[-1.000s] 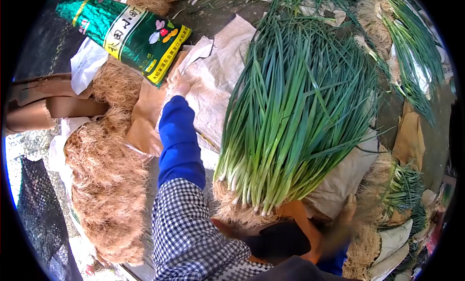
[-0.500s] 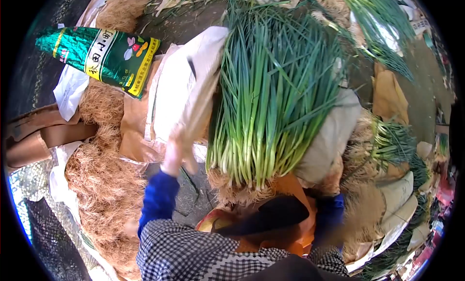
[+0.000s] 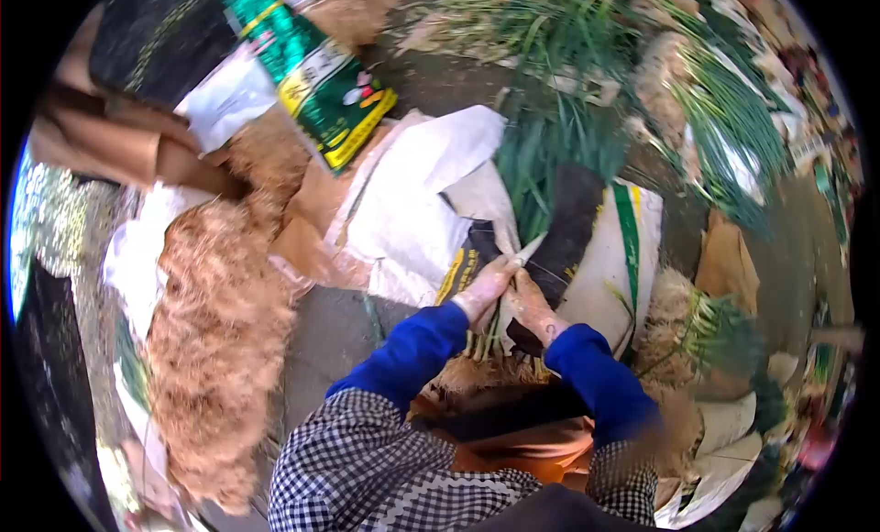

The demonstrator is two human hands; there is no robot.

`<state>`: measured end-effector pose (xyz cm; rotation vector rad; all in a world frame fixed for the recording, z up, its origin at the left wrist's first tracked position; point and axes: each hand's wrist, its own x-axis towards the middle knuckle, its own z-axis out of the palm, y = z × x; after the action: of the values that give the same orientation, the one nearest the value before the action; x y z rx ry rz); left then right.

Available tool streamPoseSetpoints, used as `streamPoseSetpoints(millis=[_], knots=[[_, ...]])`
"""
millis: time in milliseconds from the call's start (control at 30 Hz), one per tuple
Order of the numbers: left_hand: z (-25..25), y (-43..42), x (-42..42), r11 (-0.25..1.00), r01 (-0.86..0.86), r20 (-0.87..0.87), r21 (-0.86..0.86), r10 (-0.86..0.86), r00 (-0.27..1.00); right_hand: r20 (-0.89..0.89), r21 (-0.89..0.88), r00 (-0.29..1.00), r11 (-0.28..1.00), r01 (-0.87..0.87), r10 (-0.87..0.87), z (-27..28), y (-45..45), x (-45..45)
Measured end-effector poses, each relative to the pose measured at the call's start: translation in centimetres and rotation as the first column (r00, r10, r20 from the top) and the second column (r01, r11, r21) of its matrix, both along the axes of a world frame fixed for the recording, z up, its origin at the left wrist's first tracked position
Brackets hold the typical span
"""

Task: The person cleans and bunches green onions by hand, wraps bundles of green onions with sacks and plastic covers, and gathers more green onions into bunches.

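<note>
Side by side over the bundle of green onions (image 3: 564,147), my left hand (image 3: 486,289) and my right hand (image 3: 533,307) meet. Both are closed on the edges of the woven sack (image 3: 610,257), pulled together around the stalks. The sack is white with black, yellow and green bands. Green leaves stick out beyond the hands, and the pale stalks and roots (image 3: 486,372) show below them, toward my body. A white sheet part (image 3: 422,193) of the sacking lies to the left.
A long heap of brown roots (image 3: 220,349) lies at the left, with a green printed bag (image 3: 316,83) above it. More green onions (image 3: 724,120) lie at the upper right, and another rooted bundle (image 3: 683,330) sits at the right.
My left hand has moved right from the loose sacking to meet my right hand, which has come up from the lower right. The sacking now wraps over the onions, which lay uncovered before.
</note>
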<state>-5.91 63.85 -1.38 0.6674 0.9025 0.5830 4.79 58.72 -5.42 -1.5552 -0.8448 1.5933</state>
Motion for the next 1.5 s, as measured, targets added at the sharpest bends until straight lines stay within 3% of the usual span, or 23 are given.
streamPoseSetpoints(millis=[33, 100, 167, 233, 300, 433, 500, 533, 633, 667, 700, 767, 933, 1033, 1133, 1200, 1233, 1300, 1333, 1367, 1400, 1433, 1500], knots=[[-1.6, -0.3, 0.1, 0.998, -0.012, -0.126, 0.060, 0.020, 0.992, 0.511, 0.009, 0.786, 0.912, -0.410, 0.348, 1.2, -0.1, 1.0], [-5.0, -0.4, 1.0, 0.808, 0.365, -0.710, 0.463, 0.091, 0.699, 0.469, 0.081, 0.763, 0.839, -0.539, 0.445, 1.3, -1.4, 1.9], [-5.7, -1.5, 3.3, 0.784, 0.270, -0.733, 0.560, 0.317, 0.602, 0.494, 0.097, 0.736, 0.812, -0.575, 0.463, 2.0, -1.7, 4.2], [-5.5, -2.2, 5.9, 0.856, 0.051, -0.760, 0.515, 0.428, 0.489, 0.191, -0.022, 0.897, 0.915, -0.403, 0.399, 2.9, -2.2, 7.6], [-5.4, -1.5, 7.6, 0.932, -0.120, -0.835, 0.341, 0.359, 0.417, 0.397, 0.018, 0.871, 0.947, -0.321, 0.288, 2.8, -5.2, 11.0], [-12.8, 1.6, 9.2, 0.957, -0.265, -0.728, 0.116, 0.263, 0.633, 0.573, -0.130, 0.793, 0.978, -0.161, 0.206, -1.9, -11.5, 15.9], [-9.8, 2.4, 8.5, 0.940, -0.333, -0.645, -0.074, 0.209, 0.735, 0.612, -0.135, 0.777, 0.988, -0.078, 0.145, -0.9, -13.5, 15.0], [-6.1, 1.7, 5.5, 0.966, -0.144, -0.494, -0.216, 0.019, 0.869, 0.531, -0.201, 0.789, 0.950, -0.238, 0.310, 0.9, -14.6, 12.4], [1.8, -0.2, 0.9, 0.906, -0.367, -0.401, -0.213, 0.261, 0.878, 0.638, -0.314, 0.530, 0.817, -0.483, 0.559, 5.0, -14.7, 4.0], [-2.3, 0.8, 1.8, 0.947, -0.314, -0.520, -0.069, 0.235, 0.822, 0.693, -0.332, 0.439, 0.793, -0.511, 0.573, 4.5, -14.5, 2.4], [-6.5, 1.8, 2.8, 0.968, -0.242, -0.644, 0.060, 0.223, 0.732, 0.482, -0.083, 0.680, 0.801, -0.592, 0.552, 0.5, -14.2, 1.1], [8.8, -5.0, -4.0, 0.924, -0.334, -0.361, 0.187, 0.380, 0.852, 0.184, 0.180, 0.814, 0.796, -0.578, 0.551, -1.3, -14.9, -1.0], [19.4, -11.5, -13.2, 0.670, -0.628, 0.075, 0.396, 0.658, 0.749, -0.203, 0.132, 0.976, 0.990, -0.050, 0.076, 8.2, -15.9, -12.5], [24.0, -16.4, -18.9, 0.567, -0.781, 0.355, 0.262, 0.695, 0.624, -0.579, 0.357, 0.739, 0.922, -0.148, 0.343, 6.3, -17.0, -18.6], [30.9, -23.1, -22.8, 0.497, -0.816, 0.480, 0.295, 0.662, 0.576, 0.333, 0.773, 0.937, 0.539, -0.333, 0.101, 8.8, -19.3, -25.6], [33.6, -26.6, -25.2, 0.438, -0.837, 0.495, 0.329, 0.674, 0.548, 0.239, 0.734, 0.912, 0.554, -0.394, 0.332, 11.3, -20.5, -28.9], [35.4, -28.2, -26.4, 0.412, -0.852, 0.503, 0.323, 0.688, 0.523, -0.023, 0.741, 0.910, 0.618, -0.262, 0.414, 15.0, -21.1, -30.8], [36.5, -28.7, -29.4, 0.393, -0.882, 0.546, 0.261, 0.693, 0.471, -0.752, 0.488, 0.495, 0.872, -0.027, 0.436, 26.1, -22.6, -33.7], [38.1, -29.2, -30.2, 0.342, -0.870, 0.584, 0.355, 0.646, 0.492, -0.850, 0.417, 0.343, 0.908, -0.023, 0.399, 30.2, -23.0, -34.8], [40.4, -29.6, -29.9, 0.163, -0.875, 0.685, 0.455, 0.564, 0.461, -0.556, 0.749, 0.543, 0.663, -0.001, 0.629, 30.8, -22.8, -36.1], [40.8, -29.5, -31.4, 0.024, -0.863, 0.690, 0.504, 0.590, 0.419, -0.793, 0.558, 0.218, 0.822, -0.115, 0.569, 30.7, -22.2, -38.3], [41.4, -29.3, -33.2, -0.087, -0.839, 0.689, 0.537, 0.619, 0.377, -0.486, 0.795, 0.470, 0.596, -0.111, 0.737, 29.9, -20.4, -40.4], [42.6, -28.0, -36.6, -0.308, -0.777, 0.709, 0.549, 0.663, 0.238, 0.217, 0.963, 0.905, 0.070, -0.259, 0.367, 28.3, -16.9, -44.5]])
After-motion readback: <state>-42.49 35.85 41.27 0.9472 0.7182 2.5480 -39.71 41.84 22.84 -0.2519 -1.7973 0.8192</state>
